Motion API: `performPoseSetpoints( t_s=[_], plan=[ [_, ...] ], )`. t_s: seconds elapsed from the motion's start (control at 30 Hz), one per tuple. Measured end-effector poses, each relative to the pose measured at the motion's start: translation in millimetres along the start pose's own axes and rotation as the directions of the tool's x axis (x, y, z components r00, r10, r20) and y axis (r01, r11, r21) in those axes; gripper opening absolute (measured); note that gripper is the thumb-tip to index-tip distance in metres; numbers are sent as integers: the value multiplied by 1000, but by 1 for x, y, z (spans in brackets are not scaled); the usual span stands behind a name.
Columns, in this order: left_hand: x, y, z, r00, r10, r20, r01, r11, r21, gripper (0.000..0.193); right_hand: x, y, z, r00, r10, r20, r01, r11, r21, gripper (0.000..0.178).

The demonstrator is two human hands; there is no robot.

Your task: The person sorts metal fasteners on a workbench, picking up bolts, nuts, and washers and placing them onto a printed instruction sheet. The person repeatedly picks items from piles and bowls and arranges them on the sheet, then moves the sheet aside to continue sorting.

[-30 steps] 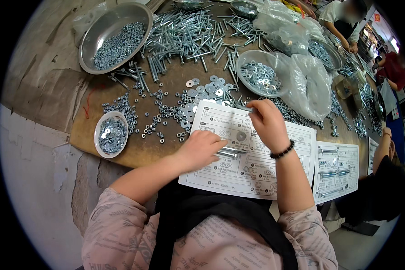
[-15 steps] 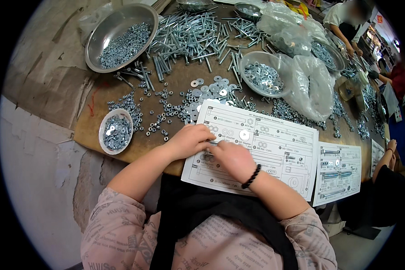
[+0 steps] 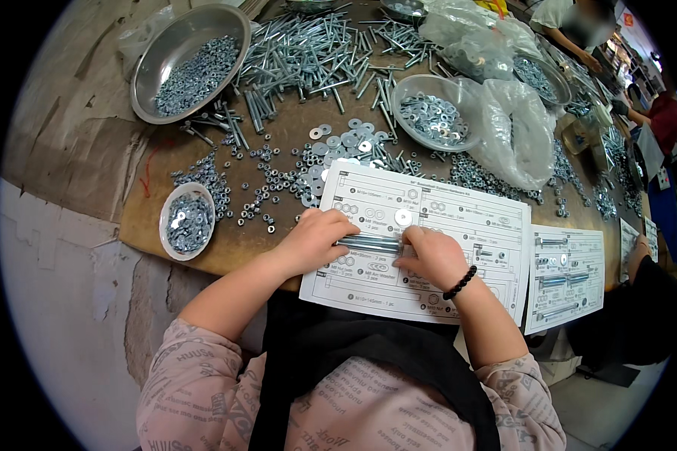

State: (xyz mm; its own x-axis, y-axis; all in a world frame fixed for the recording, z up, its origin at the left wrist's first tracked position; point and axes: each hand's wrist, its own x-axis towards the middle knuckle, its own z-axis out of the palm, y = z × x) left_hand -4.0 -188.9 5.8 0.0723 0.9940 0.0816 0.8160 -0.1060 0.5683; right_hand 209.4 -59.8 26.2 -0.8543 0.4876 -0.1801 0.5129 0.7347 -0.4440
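A few long silver bolts (image 3: 370, 243) lie side by side across a printed parts sheet (image 3: 346, 289) with line drawings of hardware. My left hand (image 3: 317, 237) is closed on their left end. At the other end, the fingers and thumb of my right hand (image 3: 435, 259) grip them; a dark bead bracelet circles that wrist. Just above my right fingers a large flat washer (image 3: 403, 217) rests on the sheet. Beyond the sheet's far left corner lies a spread of loose washers (image 3: 346, 143), with small nuts (image 3: 262, 180) scattered to its left.
A white bowl of washers (image 3: 165, 233) stands left, near the table edge. Farther back are a metal basin of nuts (image 3: 147, 90), a heap of bolts (image 3: 301, 56), and a clear bowl of washers (image 3: 466, 139) beside a plastic bag (image 3: 515, 135). Another sheet (image 3: 568, 316) lies right; people work beyond.
My right hand has moved right, away from my left hand, and the bolts now show between them. The whole view has shifted slightly.
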Motion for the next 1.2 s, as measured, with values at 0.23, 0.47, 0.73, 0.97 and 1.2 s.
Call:
performPoseSetpoints(
  t_s=[0.23, 0.47, 0.73, 0.97, 1.2],
  plan=[
    [4, 0, 1, 998, -17, 54, 16, 1000, 21, 32, 6, 0, 18, 998, -64, -28, 66, 996, 61, 25],
    [5, -2, -3, 996, 49, 79, -55, 996, 75, 41, 3, -3, 3, 998, 59, -21, -53, 971, 232, 22],
    [42, -36, -36, 976, -113, -186, 115, 993, 3, 35, 12, 10, 3, 972, 223, -69, -178, 900, 398, 22],
    [135, -127, -66, 827, -234, -511, 407, 877, 257, 42, 14, 18, 8, 967, 251, -42, -207, 872, 444, 23],
    [200, -199, -119, 655, -324, -683, 637, 722, 268, 49, 11, 19, 13, 960, 261, -103, -182, 857, 481, 22]
  ],
)
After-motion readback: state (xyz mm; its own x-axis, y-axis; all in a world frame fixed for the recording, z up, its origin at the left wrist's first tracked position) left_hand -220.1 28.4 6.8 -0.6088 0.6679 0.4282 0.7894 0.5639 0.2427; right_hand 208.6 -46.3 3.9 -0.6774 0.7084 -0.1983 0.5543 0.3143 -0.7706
